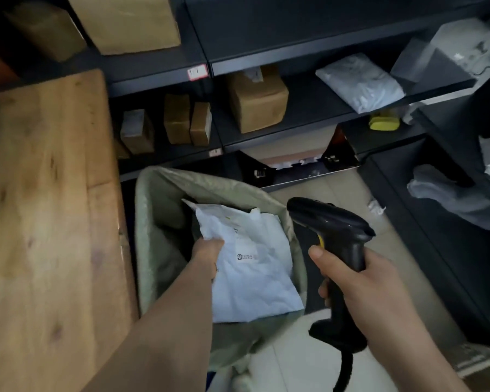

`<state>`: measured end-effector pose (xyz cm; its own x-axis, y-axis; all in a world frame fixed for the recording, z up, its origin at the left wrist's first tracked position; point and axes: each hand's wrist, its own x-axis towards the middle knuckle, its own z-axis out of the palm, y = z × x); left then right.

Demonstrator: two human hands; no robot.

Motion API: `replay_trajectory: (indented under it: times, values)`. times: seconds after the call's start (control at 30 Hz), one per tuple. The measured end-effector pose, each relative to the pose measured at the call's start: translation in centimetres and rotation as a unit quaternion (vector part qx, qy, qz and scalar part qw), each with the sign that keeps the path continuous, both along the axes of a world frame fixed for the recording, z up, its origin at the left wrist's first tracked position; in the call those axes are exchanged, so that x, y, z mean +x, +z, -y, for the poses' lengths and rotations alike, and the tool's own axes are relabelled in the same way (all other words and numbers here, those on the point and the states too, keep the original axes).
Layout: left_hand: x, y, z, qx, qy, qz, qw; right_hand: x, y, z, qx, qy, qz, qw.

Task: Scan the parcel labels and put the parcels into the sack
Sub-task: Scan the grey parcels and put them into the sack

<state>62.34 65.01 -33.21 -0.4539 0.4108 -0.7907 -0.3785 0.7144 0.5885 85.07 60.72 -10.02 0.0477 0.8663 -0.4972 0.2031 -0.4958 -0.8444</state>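
A white plastic mailer parcel with a printed label lies over the open mouth of the pale green woven sack, which stands on the floor. My left hand grips the parcel's left edge, with its fingers hidden under the parcel. Just right of the sack, my right hand holds a black handheld barcode scanner by its handle. The scanner's head points away from me, past the parcel's upper right corner, and a thumb rests near its yellow trigger.
A wooden table top fills the left. Dark metal shelves behind the sack carry brown cardboard boxes and grey mailer bags. More dark shelving with bags stands at the right. Tiled floor lies between.
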Motion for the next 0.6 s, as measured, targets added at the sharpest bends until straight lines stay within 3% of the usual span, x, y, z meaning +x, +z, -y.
replay_trajectory:
  times: [0.4, 0.6]
  values:
    - [-1.4, -5.1, 0.0, -0.073, 0.052, -0.119, 0.989, -1.2, -4.1, -0.6, -0.02, 0.006, 0.007, 1.0]
    - [0.1, 0.2, 0.0, -0.036, 0.079, -0.162, 0.983, -1.8, -1.7, 0.4, -0.006, 0.004, 0.008, 1.0]
